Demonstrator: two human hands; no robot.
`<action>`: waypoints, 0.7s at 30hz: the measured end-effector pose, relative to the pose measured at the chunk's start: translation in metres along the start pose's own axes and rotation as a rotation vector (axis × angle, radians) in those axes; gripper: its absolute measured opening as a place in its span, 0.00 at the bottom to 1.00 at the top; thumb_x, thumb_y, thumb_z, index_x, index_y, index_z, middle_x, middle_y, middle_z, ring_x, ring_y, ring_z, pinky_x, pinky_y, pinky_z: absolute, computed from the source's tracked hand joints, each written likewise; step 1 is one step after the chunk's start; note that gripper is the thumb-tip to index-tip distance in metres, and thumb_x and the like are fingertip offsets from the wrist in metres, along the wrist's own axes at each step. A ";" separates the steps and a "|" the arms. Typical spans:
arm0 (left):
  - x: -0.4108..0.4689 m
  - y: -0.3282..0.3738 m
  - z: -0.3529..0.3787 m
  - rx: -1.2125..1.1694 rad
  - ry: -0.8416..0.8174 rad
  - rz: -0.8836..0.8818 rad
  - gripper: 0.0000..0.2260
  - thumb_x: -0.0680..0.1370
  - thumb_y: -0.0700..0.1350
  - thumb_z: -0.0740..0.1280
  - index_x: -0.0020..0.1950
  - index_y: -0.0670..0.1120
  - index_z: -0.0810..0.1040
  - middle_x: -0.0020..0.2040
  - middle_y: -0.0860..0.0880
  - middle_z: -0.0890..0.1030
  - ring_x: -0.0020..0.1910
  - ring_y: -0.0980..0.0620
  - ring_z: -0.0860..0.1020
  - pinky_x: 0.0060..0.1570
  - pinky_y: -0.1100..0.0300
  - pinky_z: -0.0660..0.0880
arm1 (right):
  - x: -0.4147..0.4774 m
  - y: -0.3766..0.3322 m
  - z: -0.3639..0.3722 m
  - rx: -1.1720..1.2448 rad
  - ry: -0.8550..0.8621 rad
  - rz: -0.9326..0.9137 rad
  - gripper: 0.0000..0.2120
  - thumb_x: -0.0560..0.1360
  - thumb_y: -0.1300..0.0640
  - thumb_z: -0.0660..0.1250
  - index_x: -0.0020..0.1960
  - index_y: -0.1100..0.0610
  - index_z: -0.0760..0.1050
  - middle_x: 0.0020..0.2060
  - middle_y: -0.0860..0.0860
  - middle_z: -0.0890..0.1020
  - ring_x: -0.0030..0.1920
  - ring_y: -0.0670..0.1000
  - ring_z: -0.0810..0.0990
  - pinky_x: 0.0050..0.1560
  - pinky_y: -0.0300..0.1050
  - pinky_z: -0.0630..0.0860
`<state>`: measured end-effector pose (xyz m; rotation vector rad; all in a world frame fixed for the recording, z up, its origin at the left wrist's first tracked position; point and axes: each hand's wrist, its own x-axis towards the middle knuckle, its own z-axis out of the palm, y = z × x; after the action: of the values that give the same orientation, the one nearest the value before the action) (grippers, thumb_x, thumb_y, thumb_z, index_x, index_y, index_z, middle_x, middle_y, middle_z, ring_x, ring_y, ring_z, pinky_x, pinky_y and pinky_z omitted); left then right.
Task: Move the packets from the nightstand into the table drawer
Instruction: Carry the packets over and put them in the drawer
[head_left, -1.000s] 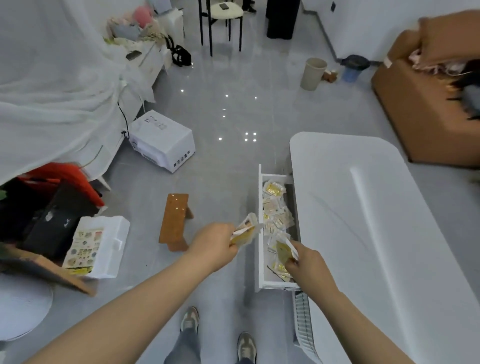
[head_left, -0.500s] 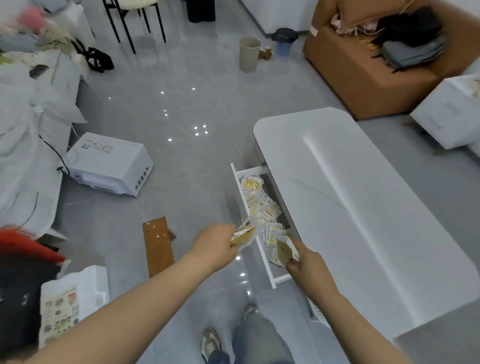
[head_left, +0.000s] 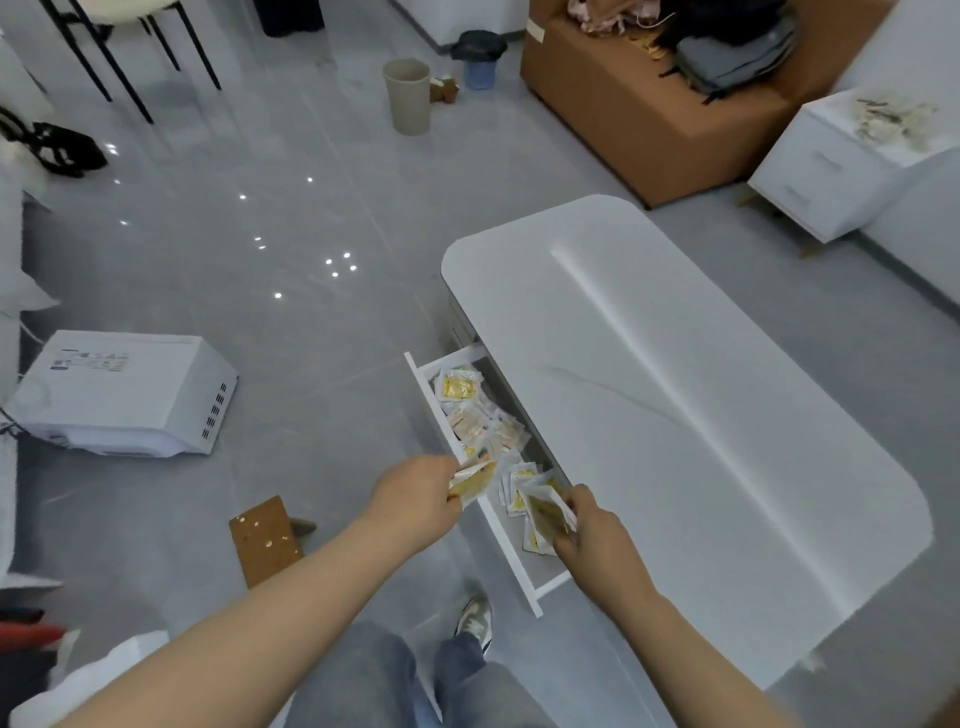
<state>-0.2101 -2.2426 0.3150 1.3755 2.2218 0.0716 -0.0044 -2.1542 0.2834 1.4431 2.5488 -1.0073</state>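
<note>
At the far left a white boxy appliance (head_left: 124, 395) lies on the grey tiled floor (head_left: 291, 291), with a wide bare stretch of tile between it and the table. Nearer the person, a small brown wooden stool (head_left: 265, 540) stands on the floor just left of the left forearm. The left hand (head_left: 415, 501) is clenched on a small bunch of yellow-and-white packets (head_left: 474, 480), held right over the front panel (head_left: 467, 473) of the open drawer, the bunch overlapping that thin white edge. The drawer (head_left: 548, 579) is pulled out from the left side of the white table (head_left: 701, 415) and runs diagonally, its far end tucked under the tabletop's rounded long edge; loose packets in the drawer (head_left: 470, 410) cover much of its floor, thickest in the far half. The right hand (head_left: 597, 535) grips a second packet bunch (head_left: 545, 514) inside the drawer's near half, close against the table's edge and low over the packets lying there. The near end of the drawer shows some bare white bottom. Below the hands, jeans and a sneaker (head_left: 475, 616) stand on the floor just beside the drawer's near corner. At the far right, well apart from the table across open floor, a white nightstand (head_left: 831, 171) carries a scattered pile of more packets (head_left: 891, 122) on its top.
</note>
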 end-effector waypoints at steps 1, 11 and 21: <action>0.005 0.001 0.000 0.011 0.000 0.010 0.09 0.75 0.46 0.62 0.52 0.44 0.75 0.48 0.45 0.80 0.45 0.44 0.77 0.38 0.56 0.71 | 0.003 0.000 -0.001 0.013 0.014 0.007 0.09 0.77 0.54 0.64 0.50 0.55 0.66 0.37 0.50 0.76 0.34 0.51 0.72 0.31 0.43 0.65; 0.061 -0.006 0.003 0.125 -0.135 0.100 0.07 0.76 0.46 0.61 0.51 0.44 0.74 0.46 0.46 0.77 0.43 0.46 0.75 0.37 0.59 0.67 | 0.019 0.021 0.009 0.137 0.082 0.208 0.06 0.74 0.61 0.65 0.44 0.54 0.68 0.40 0.51 0.75 0.38 0.52 0.72 0.33 0.40 0.64; 0.140 -0.030 0.053 0.101 -0.298 0.145 0.11 0.75 0.45 0.62 0.56 0.45 0.68 0.49 0.45 0.79 0.41 0.47 0.73 0.43 0.52 0.76 | 0.055 0.059 0.060 0.063 0.091 0.473 0.08 0.73 0.61 0.64 0.53 0.55 0.74 0.45 0.53 0.80 0.45 0.56 0.78 0.39 0.46 0.69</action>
<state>-0.2593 -2.1500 0.2039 1.4934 1.9007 -0.1862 -0.0056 -2.1254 0.1866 2.0150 2.0772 -0.9621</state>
